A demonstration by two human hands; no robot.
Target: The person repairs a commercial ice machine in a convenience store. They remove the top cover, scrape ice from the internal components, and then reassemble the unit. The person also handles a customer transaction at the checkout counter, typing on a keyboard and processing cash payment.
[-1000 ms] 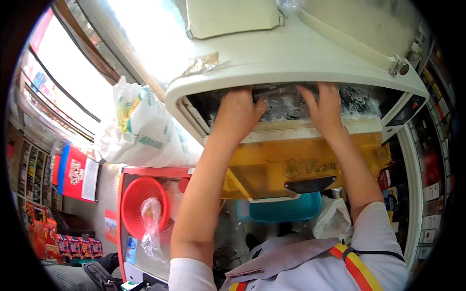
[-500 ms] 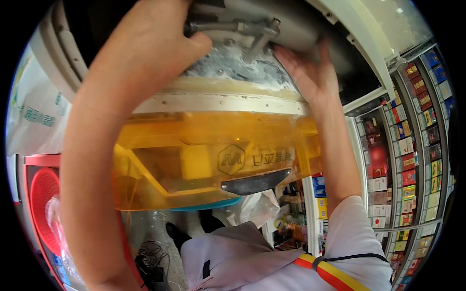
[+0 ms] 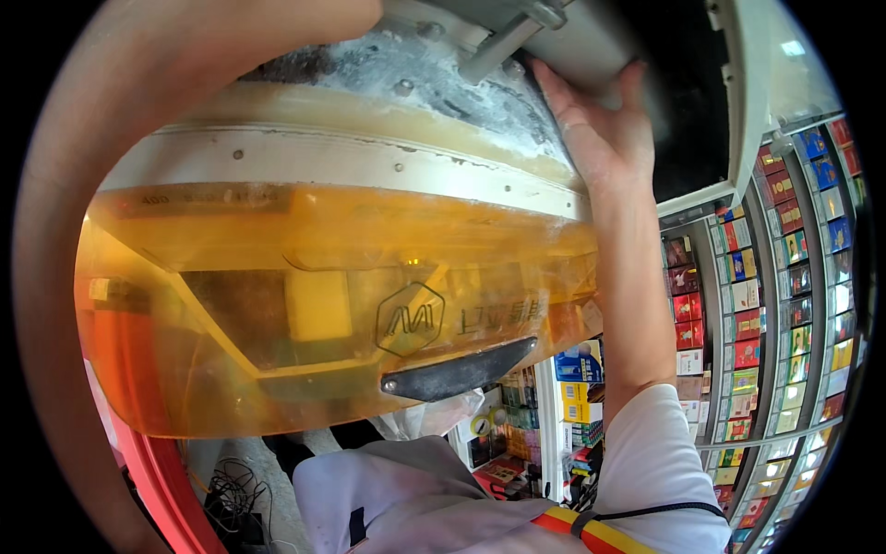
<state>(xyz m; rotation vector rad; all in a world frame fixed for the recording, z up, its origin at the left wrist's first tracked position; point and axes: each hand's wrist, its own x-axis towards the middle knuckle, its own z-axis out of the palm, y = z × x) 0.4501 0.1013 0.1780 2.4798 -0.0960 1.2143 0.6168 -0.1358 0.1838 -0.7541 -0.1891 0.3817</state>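
Note:
In front of me is a white-framed machine with a clear orange cover point(image 3: 212, 388), which has a black handle point(image 3: 461, 369). Behind the machine's white rail point(image 3: 314, 157), a metal bed point(image 3: 406, 78) is dusted with white powder. My right hand point(image 3: 604, 129) reaches up to a smooth grey rounded part point(image 3: 591, 46); its thumb and fingers are spread against the underside. Beside it a grey metal rod point(image 3: 503, 46) slants down to the bed. My left hand point(image 3: 337, 18) is at the top edge above the bed, its fingers out of sight.
Shelves of small coloured boxes point(image 3: 743, 295) line the right side. Below the cover are more boxed goods point(image 3: 580, 397), a pale plastic bag point(image 3: 434, 415) and tangled black cables point(image 3: 235, 494) on the floor. A red frame point(image 3: 180, 489) stands at lower left.
My view has shifted closer and to the right, so the orange cover looks larger and lower. My left hand has moved up, mostly out of view. My right hand stays at the grey part.

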